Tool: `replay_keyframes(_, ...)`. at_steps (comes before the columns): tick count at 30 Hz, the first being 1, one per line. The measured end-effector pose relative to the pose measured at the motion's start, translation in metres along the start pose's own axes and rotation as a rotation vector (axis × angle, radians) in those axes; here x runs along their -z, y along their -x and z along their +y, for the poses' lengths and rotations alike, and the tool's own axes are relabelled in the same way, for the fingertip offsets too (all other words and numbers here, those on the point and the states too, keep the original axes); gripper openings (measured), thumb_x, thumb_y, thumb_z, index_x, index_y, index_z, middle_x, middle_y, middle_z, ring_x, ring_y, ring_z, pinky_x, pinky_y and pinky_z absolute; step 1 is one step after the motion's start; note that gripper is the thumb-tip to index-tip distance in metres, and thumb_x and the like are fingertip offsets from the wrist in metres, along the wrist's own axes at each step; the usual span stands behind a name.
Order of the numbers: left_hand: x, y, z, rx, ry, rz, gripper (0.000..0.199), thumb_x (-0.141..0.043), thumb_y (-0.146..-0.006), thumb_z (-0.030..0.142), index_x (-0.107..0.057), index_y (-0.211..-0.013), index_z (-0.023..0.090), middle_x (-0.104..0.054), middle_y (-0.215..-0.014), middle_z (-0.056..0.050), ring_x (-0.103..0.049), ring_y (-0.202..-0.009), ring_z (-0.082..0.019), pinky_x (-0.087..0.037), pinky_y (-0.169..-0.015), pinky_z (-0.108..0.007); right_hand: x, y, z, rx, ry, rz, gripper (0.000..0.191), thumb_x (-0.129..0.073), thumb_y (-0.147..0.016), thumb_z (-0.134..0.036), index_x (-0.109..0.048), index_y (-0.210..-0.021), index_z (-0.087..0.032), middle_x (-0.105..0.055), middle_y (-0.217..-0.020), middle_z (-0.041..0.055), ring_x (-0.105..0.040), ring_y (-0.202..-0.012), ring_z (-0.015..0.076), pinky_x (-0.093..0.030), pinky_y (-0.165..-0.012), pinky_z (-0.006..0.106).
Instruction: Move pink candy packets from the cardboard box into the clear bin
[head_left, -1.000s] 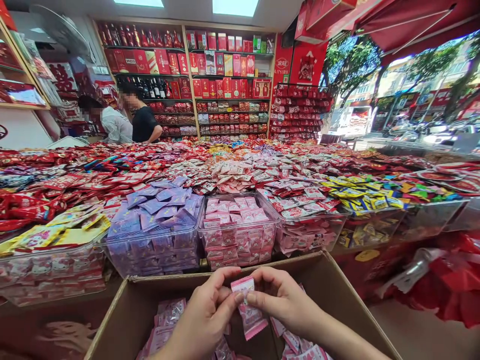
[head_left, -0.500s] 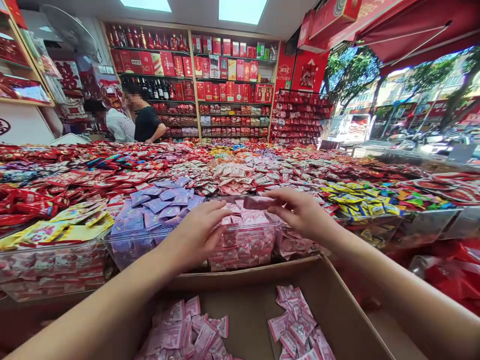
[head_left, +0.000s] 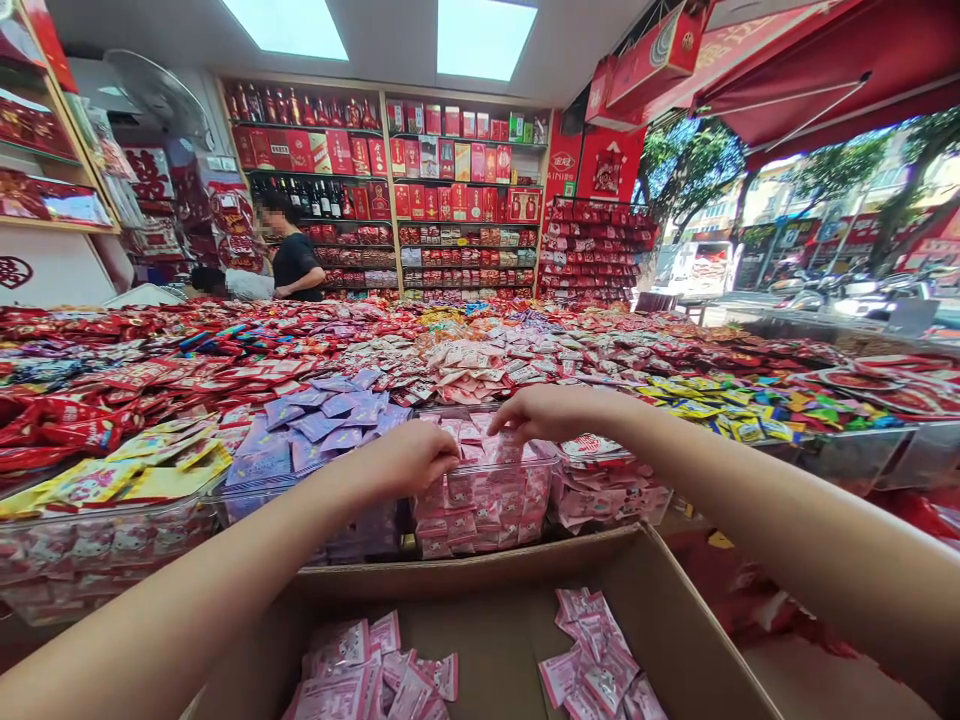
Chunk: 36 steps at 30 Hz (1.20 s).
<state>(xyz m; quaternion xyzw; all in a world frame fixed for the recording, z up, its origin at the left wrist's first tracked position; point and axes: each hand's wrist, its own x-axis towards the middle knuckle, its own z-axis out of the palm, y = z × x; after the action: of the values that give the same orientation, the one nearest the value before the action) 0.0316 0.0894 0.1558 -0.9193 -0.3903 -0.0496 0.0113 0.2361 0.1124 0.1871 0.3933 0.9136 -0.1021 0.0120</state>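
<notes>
A clear bin full of pink packets stands in the middle, just beyond the cardboard box. My left hand is at its left rim, fingers curled together; what they hold, if anything, is hidden. From the right, my right hand reaches over the bin, its bent fingers pointing down around a pink packet among the others. Below my hands, the open cardboard box holds two heaps of pink packets, a left heap and a right heap.
Purple packets fill the bin on the left, with yellow packets farther left. Yellow-and-blue packets lie to the right. Behind the wide candy display, a person in black stands near shelves of red boxes and bottles.
My right hand has lowered the packet from above the bin into the pink packets. My left hand has curled its fingers at the rim. The person in white behind has bent lower.
</notes>
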Motion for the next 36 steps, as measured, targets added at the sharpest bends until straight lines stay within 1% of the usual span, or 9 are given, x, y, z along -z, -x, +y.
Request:
replay_keyframes(2, 0.000, 0.000, 0.000, 0.006, -0.013, 0.005, 0.024, -0.041, -0.075, 0.017, -0.065, -0.072, 0.015, -0.066, -0.062, -0.003, -0.052, -0.052, -0.012, -0.033, -0.049, -0.019, -0.002, -0.007, -0.003, -0.021, -0.005, -0.013, 0.041, -0.058, -0.068, -0.024, -0.056, -0.108, -0.018, -0.064, -0.093, 0.0066, -0.056, -0.075, 0.0176, -0.038, -0.058, 0.023)
replay_keyframes(5, 0.000, 0.000, 0.001, 0.025, -0.033, 0.010, 0.023, -0.041, -0.075, 0.018, -0.064, -0.070, 0.016, -0.065, -0.061, -0.003, -0.051, -0.051, -0.011, -0.032, -0.047, -0.019, -0.008, -0.017, -0.008, -0.027, -0.007, -0.021, 0.037, -0.064, -0.063, -0.025, -0.060, -0.098, -0.014, -0.065, -0.087, 0.0069, -0.056, -0.072, 0.0172, -0.038, -0.056, 0.022)
replay_keyframes(10, 0.000, -0.001, 0.002, 0.052, -0.057, 0.009, 0.022, -0.043, -0.073, 0.017, -0.064, -0.068, 0.016, -0.066, -0.061, -0.004, -0.053, -0.051, -0.012, -0.032, -0.046, -0.019, -0.020, -0.029, -0.011, -0.013, -0.026, -0.025, 0.032, -0.063, -0.061, -0.019, -0.063, -0.093, -0.014, -0.067, -0.085, 0.0046, -0.057, -0.073, 0.0148, -0.038, -0.057, 0.019)
replay_keyframes(16, 0.000, 0.001, 0.000, 0.054, -0.062, 0.002, 0.024, -0.042, -0.073, 0.016, -0.065, -0.069, 0.017, -0.068, -0.063, -0.006, -0.055, -0.053, -0.015, -0.034, -0.048, -0.021, -0.023, -0.026, -0.013, 0.015, -0.069, -0.012, 0.028, -0.050, -0.073, -0.020, -0.063, -0.096, -0.014, -0.068, -0.083, 0.0053, -0.058, -0.071, 0.0131, -0.040, -0.058, 0.019)
replay_keyframes(22, 0.003, 0.002, -0.001, 0.041, -0.048, 0.013, 0.025, -0.044, -0.072, 0.014, -0.065, -0.084, 0.017, -0.070, -0.076, -0.007, -0.058, -0.061, -0.016, -0.037, -0.053, -0.021, -0.023, -0.023, -0.019, 0.047, -0.091, 0.008, 0.029, -0.049, -0.073, -0.020, -0.063, -0.097, -0.014, -0.068, -0.082, 0.0059, -0.059, -0.073, 0.0145, -0.040, -0.061, 0.020)
replay_keyframes(26, 0.003, 0.000, 0.001, 0.034, -0.044, 0.009, 0.023, -0.044, -0.074, 0.016, -0.066, -0.078, 0.017, -0.070, -0.070, -0.006, -0.057, -0.056, -0.015, -0.036, -0.050, -0.020, -0.028, -0.022, -0.018, 0.064, -0.094, 0.037, 0.029, -0.047, -0.074, -0.021, -0.063, -0.096, -0.014, -0.068, -0.086, 0.0063, -0.059, -0.074, 0.0147, -0.041, -0.063, 0.021)
replay_keyframes(32, -0.001, -0.001, 0.000, 0.005, -0.045, 0.028, 0.023, -0.042, -0.075, 0.017, -0.065, -0.077, 0.017, -0.067, -0.063, -0.003, -0.054, -0.053, -0.013, -0.035, -0.048, -0.020, -0.032, -0.018, -0.017, 0.068, -0.069, 0.132, 0.027, -0.048, -0.073, -0.021, -0.063, -0.095, -0.014, -0.067, -0.087, 0.0067, -0.058, -0.075, 0.0153, -0.040, -0.063, 0.022)
replay_keyframes(34, 0.000, 0.000, -0.002, 0.010, -0.040, 0.041, 0.022, -0.043, -0.076, 0.019, -0.065, -0.077, 0.017, -0.065, -0.060, -0.001, -0.054, -0.051, -0.013, -0.035, -0.048, -0.020, -0.032, -0.010, -0.021, 0.062, -0.058, 0.207, 0.027, -0.047, -0.074, -0.020, -0.061, -0.096, -0.013, -0.065, -0.090, 0.0083, -0.057, -0.079, 0.0168, -0.039, -0.067, 0.024)
replay_keyframes(36, 0.005, 0.003, -0.001, 0.022, -0.037, 0.077, 0.021, -0.045, -0.076, 0.020, -0.064, -0.081, 0.017, -0.066, -0.065, -0.002, -0.056, -0.057, -0.016, -0.038, -0.052, -0.022, -0.033, 0.002, -0.030, 0.055, -0.035, 0.323, 0.025, -0.043, -0.076, -0.020, -0.061, -0.093, -0.012, -0.064, -0.091, 0.0097, -0.055, -0.082, 0.0184, -0.037, -0.070, 0.027)
